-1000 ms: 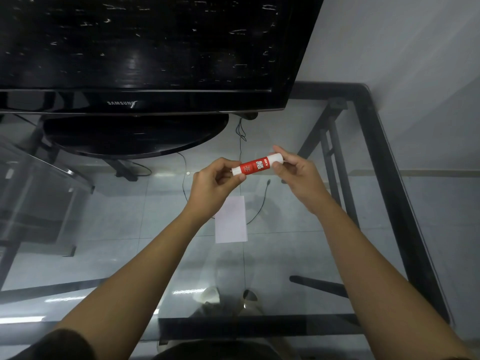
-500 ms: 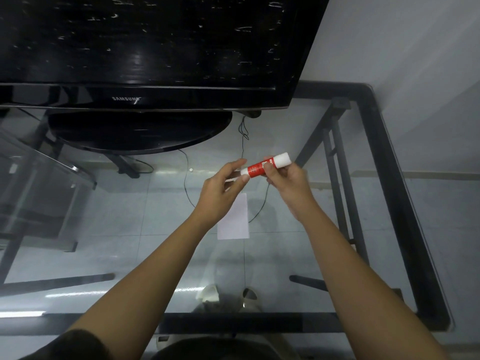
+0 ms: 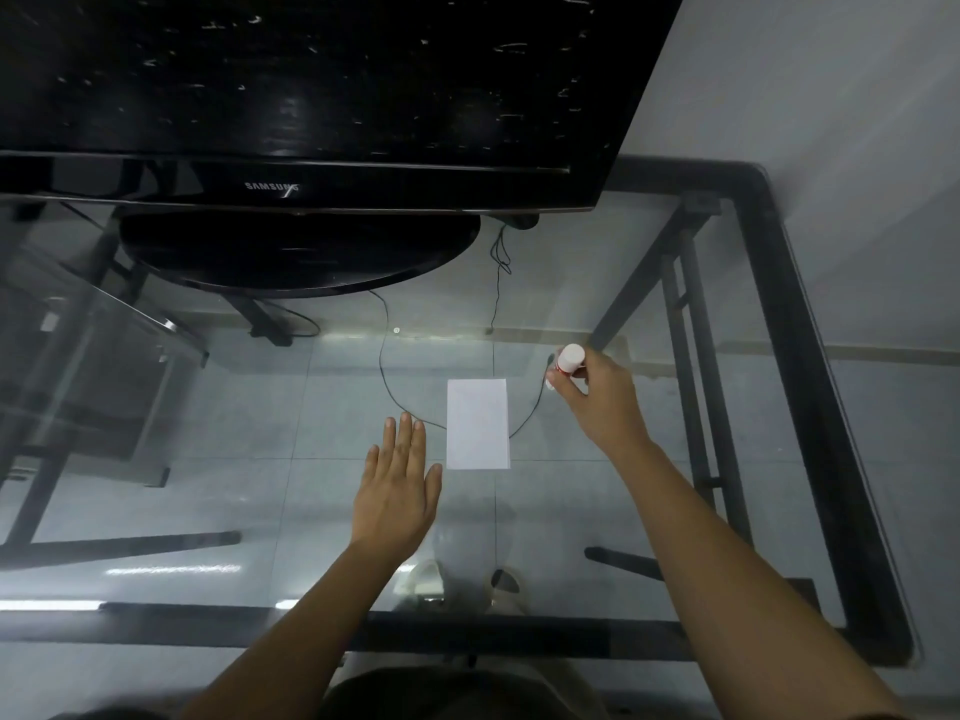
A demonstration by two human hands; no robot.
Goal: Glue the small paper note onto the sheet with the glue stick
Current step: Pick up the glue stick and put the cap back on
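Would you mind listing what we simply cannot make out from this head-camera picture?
- Glue stick: the right hand wraps its body, so whether it is capped or bare at the lower end is hidden.
- White paper: too faint to tell one sheet from a note lying on a sheet.
- Left hand: flat, but contact with the glass table is unclear.

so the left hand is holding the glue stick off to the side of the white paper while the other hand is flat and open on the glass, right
Not quite: the head view shows the right hand holding the glue stick, to the right of the white paper. The left hand is the flat, open one, beside the paper's left edge on the glass table. The rest is right.
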